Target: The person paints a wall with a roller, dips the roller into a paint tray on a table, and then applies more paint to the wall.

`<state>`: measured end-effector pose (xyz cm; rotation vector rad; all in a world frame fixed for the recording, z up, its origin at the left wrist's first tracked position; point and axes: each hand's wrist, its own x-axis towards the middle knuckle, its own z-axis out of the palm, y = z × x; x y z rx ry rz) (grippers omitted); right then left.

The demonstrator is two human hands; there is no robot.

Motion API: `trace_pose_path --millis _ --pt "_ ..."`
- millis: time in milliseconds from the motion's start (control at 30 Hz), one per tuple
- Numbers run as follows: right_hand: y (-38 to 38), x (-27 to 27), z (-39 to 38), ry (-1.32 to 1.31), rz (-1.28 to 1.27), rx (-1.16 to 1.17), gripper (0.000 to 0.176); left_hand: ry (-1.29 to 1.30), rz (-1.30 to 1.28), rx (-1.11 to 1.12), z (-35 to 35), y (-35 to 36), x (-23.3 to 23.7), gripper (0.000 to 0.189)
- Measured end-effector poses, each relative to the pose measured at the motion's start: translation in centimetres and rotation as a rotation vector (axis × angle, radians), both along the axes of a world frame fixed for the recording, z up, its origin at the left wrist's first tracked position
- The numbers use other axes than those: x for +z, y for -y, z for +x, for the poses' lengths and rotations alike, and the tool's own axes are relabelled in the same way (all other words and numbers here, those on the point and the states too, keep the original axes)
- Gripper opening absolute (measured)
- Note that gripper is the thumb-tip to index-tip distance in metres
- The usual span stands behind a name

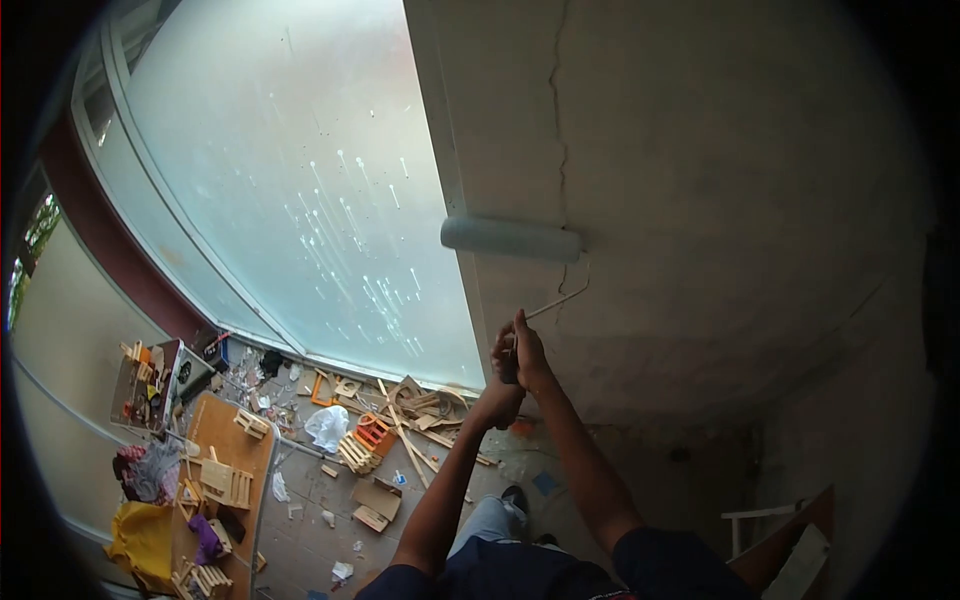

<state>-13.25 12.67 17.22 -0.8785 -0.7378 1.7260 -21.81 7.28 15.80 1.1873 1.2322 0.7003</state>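
Observation:
A paint roller (512, 240) with a pale, fuzzy sleeve lies level across the edge of the wall (700, 160), its left end overlapping the frame beside the frosted glass. From its right end a thin bent wire runs down to the handle, most of which is hidden by my fingers. My right hand (524, 352) is wrapped round the upper part of the handle, thumb pointing up along it. Just below, my left hand (497, 402) is closed on the lower end. A jagged crack (556, 110) runs down the wall behind the roller.
Frosted glass (300, 160) with white drips fills the left side. Wood scraps, cardboard (376, 500) and a white plastic bag (327, 428) litter the tiled floor. A wooden table (262, 470) with small slatted wooden pieces stands lower left, near a yellow cloth (140, 535).

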Motion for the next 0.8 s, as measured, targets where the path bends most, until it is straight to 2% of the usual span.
trace_pose_path --millis 33,67,100,133,200,233,267,300,333,400,500,533,600,667,767,800 --pt "-0.2 -1.6 -0.6 0.051 -0.010 -0.103 0.053 -0.018 -0.067 0.006 0.1 0.5 0.4 0.031" --pt "0.0 -3.3 -0.8 0.070 -0.044 -0.089 0.053 -0.035 -0.140 0.013 -0.1 1.0 0.4 0.032" --pt "0.3 -5.1 -0.6 0.092 -0.077 -0.073 0.053 -0.054 -0.209 -0.102 -0.7 0.9 -0.7 0.041" --pt "0.3 -7.0 -0.7 0.117 -0.105 -0.059 0.053 -0.009 -0.193 -0.053 -0.8 1.2 -3.3 0.041" --pt "0.4 -12.7 -2.3 0.248 -0.098 -0.219 0.054 0.034 -0.214 -0.020 -1.3 1.2 -9.6 0.038" --pt "-0.6 -19.0 -2.9 0.399 0.096 -0.314 0.054 0.032 -0.252 -0.035 -1.8 1.0 -13.2 0.037" --pt "-0.7 -22.0 -3.1 0.389 0.064 -0.338 0.055 0.035 -0.307 -0.074 -2.3 0.7 -17.2 0.036" --pt "-0.8 -24.9 -3.3 0.378 0.033 -0.362 0.055 0.061 -0.315 -0.056 -2.5 1.4 -19.2 0.037" --pt "-0.1 -25.1 -3.8 0.198 -0.229 -0.310 0.055 0.087 -0.329 -0.038 -2.9 1.6 -20.4 0.037" --pt "0.6 -26.1 -4.4 0.183 -0.340 -0.259 0.054 0.099 -0.420 -0.068 -3.8 2.1 -20.1 0.035" --pt "1.4 -26.1 -4.7 0.205 -0.521 -0.191 0.051 0.038 -0.601 0.019 -3.9 2.0 -26.8 0.031" --pt "1.3 -26.4 -5.1 0.208 -0.578 -0.169 0.050 0.055 -0.624 0.008 -4.5 2.1 -24.4 0.029" --pt "1.1 -26.6 -5.5 0.213 -0.611 -0.130 0.049 0.155 -0.622 0.042 -4.8 2.0 -25.6 0.030" --pt "0.6 -27.7 -5.0 0.200 -0.610 -0.107 0.048 0.111 -0.527 0.049 -4.1 1.8 -27.7 0.031" --pt "1.6 -27.4 -4.1 0.138 -0.552 -0.102 0.045 0.076 -0.499 0.000 -4.4 3.1 -26.6 0.027" --pt "1.3 -25.3 -3.8 0.133 -0.496 -0.131 0.045 0.076 -0.491 -0.027 -4.0 2.4 -25.1 0.026"
